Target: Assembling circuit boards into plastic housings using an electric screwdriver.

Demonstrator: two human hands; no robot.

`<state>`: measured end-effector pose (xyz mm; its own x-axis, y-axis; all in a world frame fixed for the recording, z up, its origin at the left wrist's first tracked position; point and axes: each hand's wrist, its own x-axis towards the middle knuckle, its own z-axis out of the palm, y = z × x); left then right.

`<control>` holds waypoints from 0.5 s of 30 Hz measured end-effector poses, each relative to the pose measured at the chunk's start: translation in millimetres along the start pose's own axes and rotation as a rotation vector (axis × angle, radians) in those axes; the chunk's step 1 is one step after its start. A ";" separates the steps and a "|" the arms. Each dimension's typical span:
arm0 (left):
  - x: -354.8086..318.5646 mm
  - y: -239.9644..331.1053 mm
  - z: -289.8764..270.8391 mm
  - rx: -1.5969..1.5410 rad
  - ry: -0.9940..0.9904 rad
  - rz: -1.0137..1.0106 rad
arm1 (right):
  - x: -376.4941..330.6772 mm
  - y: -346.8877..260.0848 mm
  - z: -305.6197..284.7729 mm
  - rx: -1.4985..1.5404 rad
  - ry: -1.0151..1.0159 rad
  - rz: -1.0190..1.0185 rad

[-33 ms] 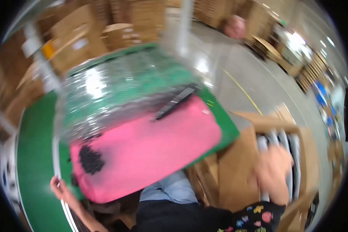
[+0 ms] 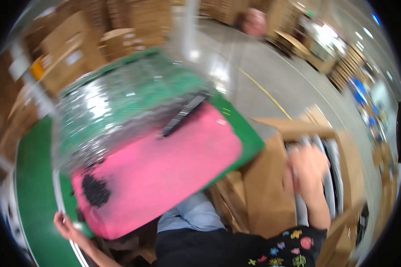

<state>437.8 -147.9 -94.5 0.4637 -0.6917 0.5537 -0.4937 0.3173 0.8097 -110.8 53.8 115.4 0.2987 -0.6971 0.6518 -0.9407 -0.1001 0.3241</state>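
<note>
My right hand (image 2: 309,165) is over the open cardboard box (image 2: 265,191) on the right. Its fingers point down among upright flat grey packages (image 2: 333,178) and are smeared by motion, so their grip does not show. At the lower left, my left hand (image 2: 67,228) hovers by the white rail of a green belt, fingers loosely curled, with nothing visible in it. Between my hands lies a pink mat (image 2: 165,173) on a green work surface. A pile of small black pieces (image 2: 95,190) sits at its left end, and a long black tool-like object (image 2: 185,114) rests along its far edge.
Clear bubble wrap (image 2: 116,107) covers the far part of the green surface (image 2: 249,142). The green belt (image 2: 35,187) runs along the left. Stacked cartons (image 2: 75,49) stand behind it. A grey floor with a yellow line (image 2: 265,91) stretches off to the right.
The whole view has shifted, so the mat and box appear farther left. My right hand stays over the packages in the box, and my left hand remains by the rail.
</note>
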 end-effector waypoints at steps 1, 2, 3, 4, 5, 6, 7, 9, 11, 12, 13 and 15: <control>-2.0 16.7 -11.4 -0.028 -0.023 0.020 | -31.2 24.5 36.3 -0.011 -0.044 0.244; -0.2 21.1 -6.8 -0.100 -0.088 0.003 | -55.0 40.3 41.1 0.035 -0.194 0.512; 0.9 29.4 -3.3 -0.165 -0.238 0.028 | -100.1 66.8 44.9 -0.041 -0.330 0.634; 2.7 15.2 10.1 -0.246 -0.387 0.034 | -135.0 75.5 36.9 -0.117 -0.553 0.754; -9.8 52.1 32.0 -0.334 -0.404 0.019 | -168.5 81.5 39.7 -0.206 -0.711 0.830; -18.5 74.8 41.5 -0.355 -0.457 0.026 | -205.8 84.9 40.6 -0.186 -0.795 0.927; -20.2 93.0 48.8 -0.277 -0.605 0.032 | -248.7 87.6 45.2 -0.121 -0.766 0.975; -45.8 121.1 63.7 -0.579 -0.740 -0.124 | -295.9 76.5 49.4 -0.064 -0.740 1.026; -65.4 128.8 74.5 -0.843 -1.001 -0.055 | -310.6 52.3 55.5 -0.033 -0.740 0.952; -78.8 137.9 75.0 -0.859 -1.145 -0.011 | -314.8 42.6 56.9 -0.028 -0.674 0.967; -89.0 152.9 78.6 -0.877 -1.271 0.028 | -309.1 34.7 55.1 -0.040 -0.612 0.989; -105.3 176.6 88.5 -0.901 -1.445 0.072 | -277.8 18.5 50.3 -0.064 -0.526 1.015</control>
<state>236.7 -76.5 -27.0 -0.7861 -0.4812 0.3879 0.2947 0.2598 0.9196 -219.2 209.9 -94.2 -0.7121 -0.6480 0.2701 -0.6952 0.7044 -0.1431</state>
